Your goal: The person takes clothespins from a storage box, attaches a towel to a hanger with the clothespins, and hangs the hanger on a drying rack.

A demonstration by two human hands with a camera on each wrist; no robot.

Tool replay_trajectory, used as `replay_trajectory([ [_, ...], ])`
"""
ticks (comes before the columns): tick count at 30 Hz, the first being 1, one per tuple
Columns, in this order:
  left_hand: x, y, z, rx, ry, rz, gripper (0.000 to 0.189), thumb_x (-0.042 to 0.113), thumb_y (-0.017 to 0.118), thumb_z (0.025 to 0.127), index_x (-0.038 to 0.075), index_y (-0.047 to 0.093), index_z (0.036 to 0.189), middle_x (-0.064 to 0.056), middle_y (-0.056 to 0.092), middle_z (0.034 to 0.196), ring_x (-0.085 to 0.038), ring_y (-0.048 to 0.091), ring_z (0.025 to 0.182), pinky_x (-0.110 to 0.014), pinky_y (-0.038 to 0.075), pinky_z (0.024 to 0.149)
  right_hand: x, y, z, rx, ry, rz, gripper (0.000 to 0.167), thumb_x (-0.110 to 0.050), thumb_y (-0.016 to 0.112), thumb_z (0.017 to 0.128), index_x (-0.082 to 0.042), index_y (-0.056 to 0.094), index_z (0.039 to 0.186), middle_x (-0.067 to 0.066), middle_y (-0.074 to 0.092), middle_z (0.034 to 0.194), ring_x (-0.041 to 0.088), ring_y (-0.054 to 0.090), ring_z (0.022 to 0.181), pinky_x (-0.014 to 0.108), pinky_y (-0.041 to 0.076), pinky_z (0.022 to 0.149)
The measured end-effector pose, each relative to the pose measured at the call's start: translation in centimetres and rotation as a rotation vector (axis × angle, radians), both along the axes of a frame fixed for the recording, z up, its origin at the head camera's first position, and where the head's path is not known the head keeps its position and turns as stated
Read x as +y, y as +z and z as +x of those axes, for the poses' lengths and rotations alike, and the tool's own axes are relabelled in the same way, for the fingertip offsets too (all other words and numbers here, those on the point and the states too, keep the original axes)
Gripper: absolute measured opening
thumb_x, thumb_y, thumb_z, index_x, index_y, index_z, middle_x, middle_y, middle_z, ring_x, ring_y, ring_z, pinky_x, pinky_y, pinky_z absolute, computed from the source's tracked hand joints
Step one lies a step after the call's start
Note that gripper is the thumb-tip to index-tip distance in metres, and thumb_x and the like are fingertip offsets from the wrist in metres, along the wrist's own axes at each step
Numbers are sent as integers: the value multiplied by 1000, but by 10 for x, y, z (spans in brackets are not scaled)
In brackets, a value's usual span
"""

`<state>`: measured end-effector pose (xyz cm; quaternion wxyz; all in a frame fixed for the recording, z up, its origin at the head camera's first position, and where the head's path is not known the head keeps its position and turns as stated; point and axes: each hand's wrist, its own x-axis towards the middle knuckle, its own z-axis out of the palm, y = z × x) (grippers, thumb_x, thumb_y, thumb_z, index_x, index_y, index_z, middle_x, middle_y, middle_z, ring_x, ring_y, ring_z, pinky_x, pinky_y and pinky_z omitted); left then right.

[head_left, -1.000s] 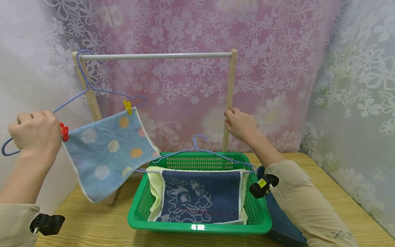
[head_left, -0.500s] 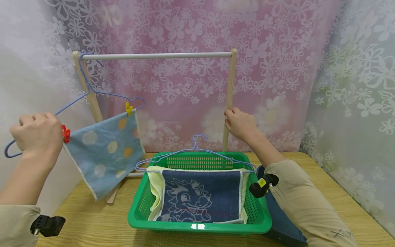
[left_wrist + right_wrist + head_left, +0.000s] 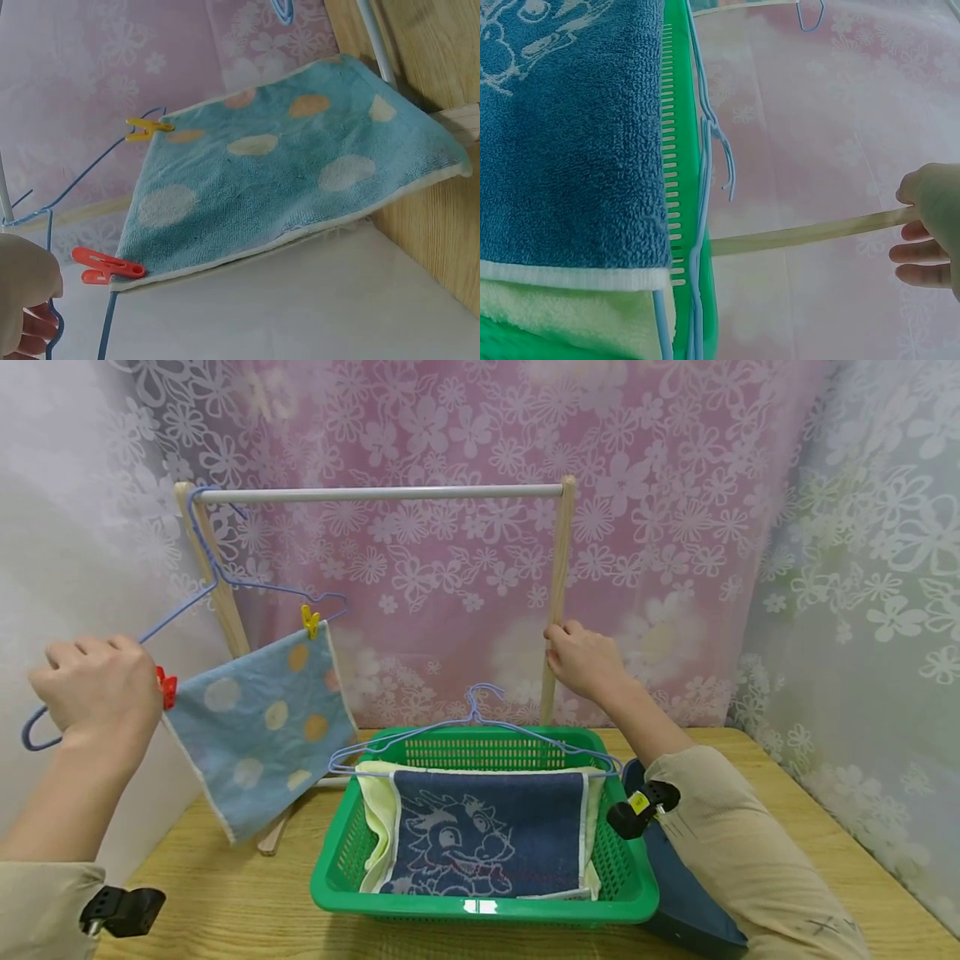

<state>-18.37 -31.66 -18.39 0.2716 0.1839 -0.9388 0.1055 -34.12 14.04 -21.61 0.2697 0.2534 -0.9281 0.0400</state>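
My left hand (image 3: 101,687) grips the left end of a blue wire hanger (image 3: 180,608), whose hook sits over the left end of the rack's white bar (image 3: 375,493). From that hanger a light blue spotted towel (image 3: 258,727) hangs at a slant. A red clothespin (image 3: 167,687) beside my left fingers and a yellow clothespin (image 3: 310,622) farther right pin its upper edge. In the left wrist view my fingers (image 3: 37,330) curl round the hanger wire. My right hand (image 3: 587,662) holds the rack's right wooden post (image 3: 559,568), with thumb and fingers around it in the right wrist view.
A green basket (image 3: 483,908) stands in front of the rack on the wooden table (image 3: 217,893). Across it lie blue hangers (image 3: 474,720) with a dark blue towel (image 3: 487,835) and a pale yellow towel (image 3: 381,818). A dark blue object (image 3: 690,893) lies right of the basket.
My left hand has shifted slightly right and down with the hanger's end. The spotted towel's right side has swung left, away from the basket. My right hand stays on the post.
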Motion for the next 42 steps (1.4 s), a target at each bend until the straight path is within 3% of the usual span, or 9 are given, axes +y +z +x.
replay_trajectory([
  [5,8,-4,-5,81,-34,-58,37,5,47,88,-28,32,94,-46,37,93,-55,37,89,-63,35,76,4,1,7,-20,8,-5,26,-16,51,93,-6,57,116,16,57,98,25,54,64,37,45,49],
  [7,13,-8,-9,208,-111,-88,37,7,46,88,-27,36,98,-46,39,98,-57,37,94,-66,32,79,7,1,10,-34,21,-17,25,-17,52,93,-6,58,114,15,57,98,26,55,68,37,46,52],
  [11,31,-16,-21,477,-293,-166,29,10,41,89,-19,43,83,-40,48,90,-54,43,87,-62,34,71,13,1,20,-88,58,-47,25,-16,56,91,-3,60,112,16,57,99,28,56,82,40,49,66],
  [14,49,-18,-28,493,-346,-153,30,14,47,88,-13,45,75,-35,51,82,-50,46,78,-57,36,63,19,-1,30,-134,82,-46,26,-16,58,90,-1,61,111,16,57,101,30,56,87,42,48,73],
  [19,77,-18,-34,286,-403,1,28,17,53,86,-8,50,74,-27,54,73,-46,50,69,-54,39,57,29,-6,51,-156,128,15,25,-19,61,89,-2,64,108,15,60,102,30,58,89,44,49,75],
  [24,97,-21,-43,-13,-449,139,32,21,45,91,1,46,66,-14,48,59,-36,51,53,-46,39,46,42,-16,75,-158,166,63,25,-20,63,88,-5,65,107,12,60,102,27,59,85,41,50,72],
  [27,106,-26,-50,-148,-459,210,33,22,41,92,5,45,63,-9,44,57,-30,50,52,-43,39,45,50,-22,89,-200,174,84,27,-22,64,87,-6,63,109,10,60,103,25,59,86,41,50,72],
  [35,120,-41,-70,-379,-466,295,36,25,43,93,11,43,61,-3,43,55,-26,51,56,-42,40,53,65,-34,115,-366,167,127,33,-26,64,88,-8,60,115,9,57,110,23,59,90,38,49,72],
  [42,127,-59,-82,-509,-556,292,34,19,45,92,13,40,59,2,33,52,-15,35,50,-34,32,50,73,-42,128,-393,173,101,29,-25,64,87,-9,62,112,6,58,106,18,58,85,32,48,67],
])
